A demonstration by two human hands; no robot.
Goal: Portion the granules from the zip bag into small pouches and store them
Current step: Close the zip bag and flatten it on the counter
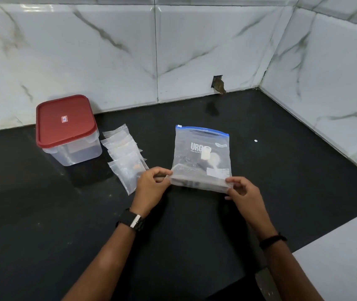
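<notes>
A clear zip bag (201, 157) with a blue zipper strip and white lettering stands on the black counter (42, 224), its base holding pale granules and a white scoop inside. My left hand (151, 187) pinches the bag's lower left corner. My right hand (242, 192) pinches the lower right corner. Several small clear pouches (125, 155) lie in an overlapping row just left of the bag, beside my left hand.
A clear plastic container with a shut red lid (66, 129) stands at the back left against the marble-tiled wall. A small white speck (255, 140) lies on the counter right of the bag. A white surface (347, 257) borders the counter's front right.
</notes>
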